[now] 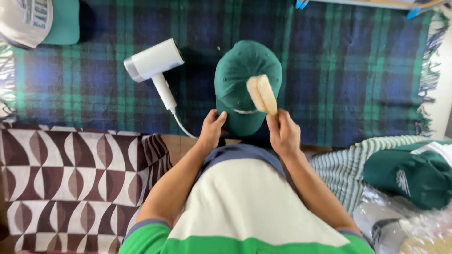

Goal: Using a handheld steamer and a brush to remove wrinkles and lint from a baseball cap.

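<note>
Green cap (238,77) is lying on a dark blue-and-green plaid blanket (329,70), just ahead of the person's chest, and it is being brushed. Its long axis is running from the far edge of the blanket toward the person, with the rounded crown pointing away and the brim pointing back at the body. The left hand (212,128) is gripping the brim's near-left edge, fingers curled over it and pinning the cap in place. The right hand (282,131) is clenching the handle of a pale bristle brush (262,94), whose head is resting on the right side of the crown and angling up and away to the left. By my judgement the brushing stroke is in hand; the next move is calling for a steady hold on the brim while the bristles are drawn along the fabric. A white hair dryer (153,63) is lying just left of the cap, apart from it, nozzle pointing up-left and cord trailing toward the left hand. Another folded green cap (414,176) is sitting well off to the right.
</note>
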